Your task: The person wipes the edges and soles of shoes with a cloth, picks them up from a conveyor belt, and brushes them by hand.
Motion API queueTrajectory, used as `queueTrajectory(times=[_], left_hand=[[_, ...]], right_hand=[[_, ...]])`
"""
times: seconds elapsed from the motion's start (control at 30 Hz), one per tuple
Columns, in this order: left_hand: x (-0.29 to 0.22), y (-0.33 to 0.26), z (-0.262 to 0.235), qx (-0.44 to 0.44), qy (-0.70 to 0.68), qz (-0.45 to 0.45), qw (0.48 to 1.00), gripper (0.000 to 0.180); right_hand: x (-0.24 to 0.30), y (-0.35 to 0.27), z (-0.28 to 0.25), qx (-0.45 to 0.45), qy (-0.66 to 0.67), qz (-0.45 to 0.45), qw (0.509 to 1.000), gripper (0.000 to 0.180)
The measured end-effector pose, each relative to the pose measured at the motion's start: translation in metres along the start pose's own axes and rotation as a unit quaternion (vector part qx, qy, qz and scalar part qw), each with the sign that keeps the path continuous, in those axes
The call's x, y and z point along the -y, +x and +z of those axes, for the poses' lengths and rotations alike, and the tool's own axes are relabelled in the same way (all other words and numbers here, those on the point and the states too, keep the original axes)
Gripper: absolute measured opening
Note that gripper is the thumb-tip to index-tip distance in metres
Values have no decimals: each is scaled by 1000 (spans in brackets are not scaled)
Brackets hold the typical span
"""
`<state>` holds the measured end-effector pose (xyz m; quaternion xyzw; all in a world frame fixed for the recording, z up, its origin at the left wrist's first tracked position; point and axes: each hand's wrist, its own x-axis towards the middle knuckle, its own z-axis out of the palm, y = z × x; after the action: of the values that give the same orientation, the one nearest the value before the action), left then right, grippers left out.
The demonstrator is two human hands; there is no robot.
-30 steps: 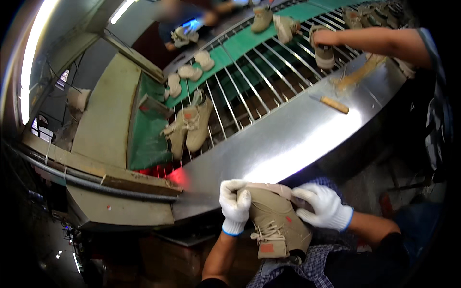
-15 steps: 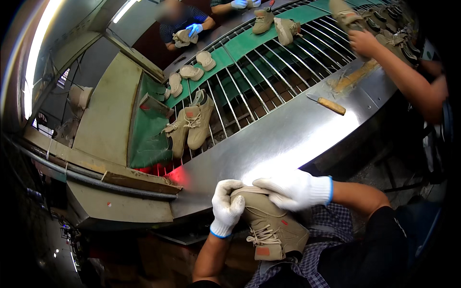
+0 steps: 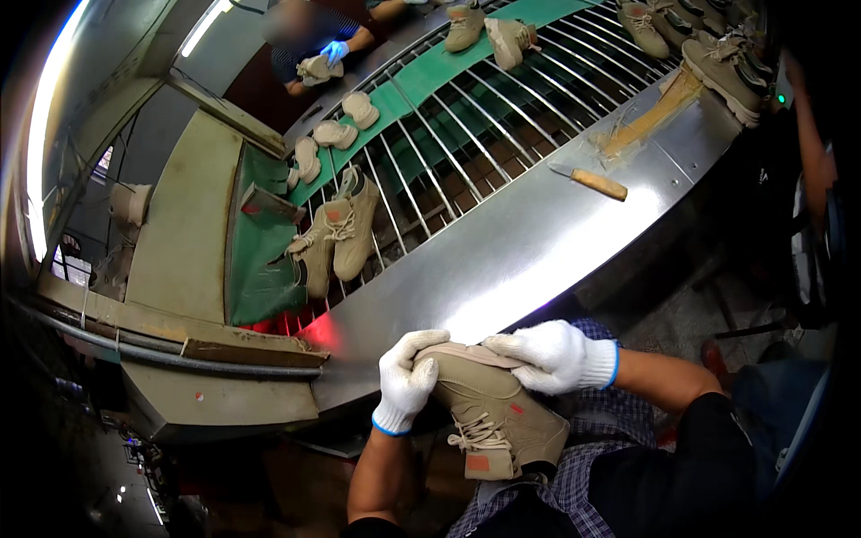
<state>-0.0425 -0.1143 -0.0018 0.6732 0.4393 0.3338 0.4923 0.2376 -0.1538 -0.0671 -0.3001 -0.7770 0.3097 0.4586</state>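
Observation:
A khaki lace-up ankle shoe point(image 3: 489, 394) lies on its side close to my body, its toe toward the bench and its laces at the lower left. Along its upper edge runs a pale sole point(image 3: 475, 354). My left hand point(image 3: 408, 377), in a white glove with a blue cuff, wraps round the toe end, thumb on the near face. My right hand point(image 3: 558, 357), gloved the same way, closes its fingers on the sole's edge farther along. How firmly the sole sits against the upper cannot be seen. The sole's far face is hidden.
Ahead, a metal bench point(image 3: 502, 242) borders a conveyor of steel rollers point(image 3: 448, 161). A wooden-handled knife point(image 3: 599, 185) lies on the bench. A pair of khaki shoes point(image 3: 354, 233) rests by the green tunnel flap point(image 3: 260, 278). Loose soles point(image 3: 336, 135) sit on a green belt. Co-workers are across and right.
My right hand has shifted slightly along the sole, and the sole's edge shows more. At right, a co-worker's hand has let go of a shoe and drawn back. The view has shifted slightly.

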Motion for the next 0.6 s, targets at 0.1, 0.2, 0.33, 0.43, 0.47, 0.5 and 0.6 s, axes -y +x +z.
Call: queueTrajectory(times=[0.1, 0.2, 0.33, 0.43, 0.47, 0.5, 0.6], left_hand=[[0, 1, 3, 1, -17, -4, 1000, 50], [2, 0, 2, -1, -15, 5, 1000, 51], [-4, 0, 8, -16, -42, 2, 999, 53], [-2, -1, 9, -28, -40, 11, 999, 54], [-2, -2, 9, -31, -43, 10, 999, 54], [1, -2, 7, -40, -24, 18, 999, 53], [5, -5, 8, -48, -37, 23, 998, 52]], right_hand=[[6, 4, -16, 50, -19, 19, 998, 64], [7, 5, -16, 66, -15, 5, 998, 64], [9, 7, -20, 114, -7, 32, 993, 70], [9, 10, -21, 154, -2, 52, 987, 74], [10, 8, -20, 141, -13, 33, 989, 75], [10, 8, -18, 129, -23, 11, 991, 76], [10, -1, -10, 99, -23, -5, 995, 78]])
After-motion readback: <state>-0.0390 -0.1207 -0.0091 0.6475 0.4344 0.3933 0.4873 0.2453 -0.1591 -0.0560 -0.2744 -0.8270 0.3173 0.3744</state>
